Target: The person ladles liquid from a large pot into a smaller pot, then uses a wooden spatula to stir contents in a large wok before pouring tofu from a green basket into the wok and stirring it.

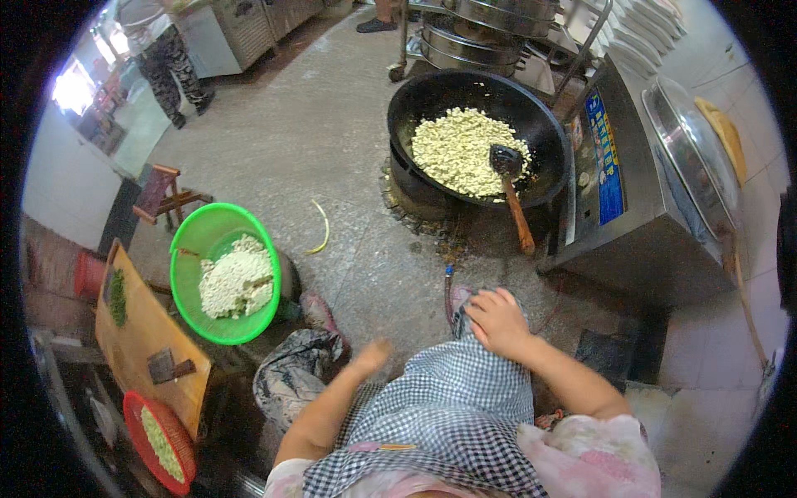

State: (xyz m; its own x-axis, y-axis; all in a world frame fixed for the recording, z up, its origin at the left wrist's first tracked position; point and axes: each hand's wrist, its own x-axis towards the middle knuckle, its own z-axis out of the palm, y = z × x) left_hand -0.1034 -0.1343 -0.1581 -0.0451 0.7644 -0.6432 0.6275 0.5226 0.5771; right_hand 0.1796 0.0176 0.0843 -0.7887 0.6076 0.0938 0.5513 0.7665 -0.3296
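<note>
My right hand (498, 320) rests on my knee over the checked apron (436, 386), its fingers slightly spread and holding nothing. Blurred, my left hand (373, 358) hangs over my lap's left side; its fingers cannot be made out. In front of me a large black wok (554, 168) holds pale diced food (464, 149). A spatula with a dark blade and wooden handle (518, 218) lies in it, the handle reaching over the near rim. To my left stands a green plastic basket (187, 299) with crumbly white food (233, 283).
A wooden board (149, 324) bears chopped greens (117, 297) and a cleaver (163, 366). Below it is a red basket (185, 436). A folding stool (159, 194) stands beyond. Right are a steel cabinet (647, 243) and round lid (691, 143). A person (165, 62) stands far left; steel steamers (473, 50) sit behind the wok.
</note>
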